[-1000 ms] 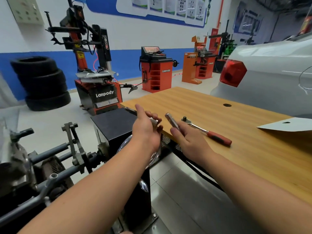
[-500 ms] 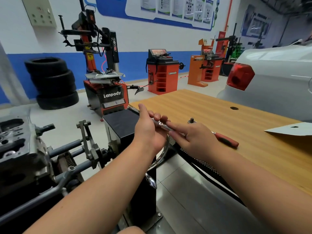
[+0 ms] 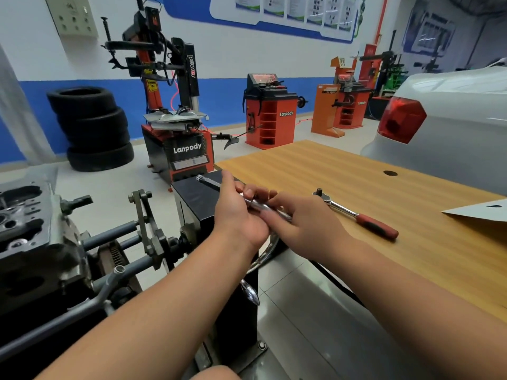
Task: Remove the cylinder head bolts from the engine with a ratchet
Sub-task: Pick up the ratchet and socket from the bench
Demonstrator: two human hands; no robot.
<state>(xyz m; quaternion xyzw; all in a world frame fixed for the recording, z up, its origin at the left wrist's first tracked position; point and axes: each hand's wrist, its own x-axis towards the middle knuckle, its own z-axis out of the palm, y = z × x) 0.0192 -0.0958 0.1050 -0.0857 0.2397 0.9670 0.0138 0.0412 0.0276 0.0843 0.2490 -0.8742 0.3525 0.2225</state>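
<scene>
My left hand (image 3: 239, 215) grips a long chrome extension bar (image 3: 210, 182) whose splined tip sticks out past the fingers to the upper left. My right hand (image 3: 301, 226) pinches a knurled chrome socket piece (image 3: 277, 212) against the bar's near end, so the two parts meet between my hands. A ratchet with a red handle (image 3: 359, 215) lies on the wooden table (image 3: 329, 171) just right of my right hand, untouched. The engine (image 3: 24, 223) sits on its stand at the far left, top face showing.
The black post of the engine stand (image 3: 197, 207) rises under my hands, with a chrome crank handle (image 3: 263, 256) below. A sheet of paper (image 3: 477, 212) lies at the table's right edge. A white car (image 3: 452, 127), tyre changer (image 3: 175, 119) and stacked tyres (image 3: 93, 127) stand behind.
My hands, apart a second ago with a piece in each, have come together so the two chrome parts meet. The view has swung left, bringing the engine into sight.
</scene>
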